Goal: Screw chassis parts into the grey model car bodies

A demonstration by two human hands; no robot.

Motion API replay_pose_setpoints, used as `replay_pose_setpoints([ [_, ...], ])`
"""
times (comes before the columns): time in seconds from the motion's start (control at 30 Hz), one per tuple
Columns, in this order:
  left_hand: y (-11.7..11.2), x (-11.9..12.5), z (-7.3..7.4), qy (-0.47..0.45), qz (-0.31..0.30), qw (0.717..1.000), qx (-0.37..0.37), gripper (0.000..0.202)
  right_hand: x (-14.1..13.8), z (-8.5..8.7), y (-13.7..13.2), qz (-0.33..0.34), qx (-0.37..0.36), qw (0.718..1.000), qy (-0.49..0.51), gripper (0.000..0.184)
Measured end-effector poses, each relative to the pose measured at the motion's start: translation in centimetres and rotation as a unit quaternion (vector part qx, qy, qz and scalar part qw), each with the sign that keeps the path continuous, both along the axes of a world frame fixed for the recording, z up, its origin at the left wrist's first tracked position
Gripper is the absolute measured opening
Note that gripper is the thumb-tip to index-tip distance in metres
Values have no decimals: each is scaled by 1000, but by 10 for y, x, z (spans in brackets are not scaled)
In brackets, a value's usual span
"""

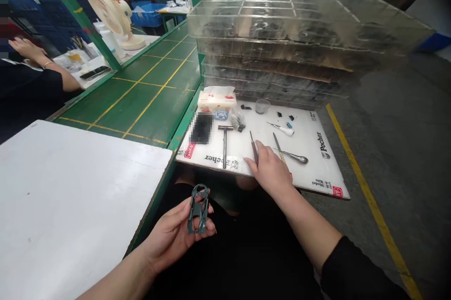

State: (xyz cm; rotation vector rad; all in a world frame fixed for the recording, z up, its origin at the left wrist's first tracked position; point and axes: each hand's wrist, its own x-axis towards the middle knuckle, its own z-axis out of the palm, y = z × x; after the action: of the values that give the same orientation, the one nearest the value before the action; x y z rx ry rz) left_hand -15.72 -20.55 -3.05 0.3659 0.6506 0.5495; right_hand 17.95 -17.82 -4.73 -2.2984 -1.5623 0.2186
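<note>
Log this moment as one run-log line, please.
left hand: holds dark openwork part | right hand: at white mat, beside slim tool

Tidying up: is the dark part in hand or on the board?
In hand: the dark part lies in the left hand, off the board.

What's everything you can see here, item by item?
Stacked clear plastic trays: several, transparent, behind the board.
Pocher cutting board: one, white, ahead of the hands.
Slim brown-handled tool: one, brown, on the board beside the right hand.
T-handled tool: one, silver, on the board.
Screwdriver: one, white handle, on the board.
Tissue box: one, white, at the board's far edge.
Clear plastic cup: one, transparent, on the board.
Green workbench: one, green with yellow lines, left of the board.
Desk fan: one, cream, beyond the workbench.
White panel: one, white, lower left.
Co-worker's hand: one, far left.
Dark grey cut-out part: one, dark grey, in the left hand.
Left hand: one, holding that part.
Right hand: one, open, at the board's near edge.
</note>
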Motion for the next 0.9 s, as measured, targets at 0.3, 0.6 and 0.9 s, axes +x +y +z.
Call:
replay_pose_setpoints([
  [0.3,3,-3,-9,-65,8,998,21,52,-7,19,-40,-16,54,976,209,52],
  [0.6,-3,2,-15,-62,-84,995,-8,60,-101,7,-85,16,-66,705,706,45],
  [0.9,-17,6,-13,-53,-122,990,-43,37,-102,1,-81,69,-58,670,737,35],
])
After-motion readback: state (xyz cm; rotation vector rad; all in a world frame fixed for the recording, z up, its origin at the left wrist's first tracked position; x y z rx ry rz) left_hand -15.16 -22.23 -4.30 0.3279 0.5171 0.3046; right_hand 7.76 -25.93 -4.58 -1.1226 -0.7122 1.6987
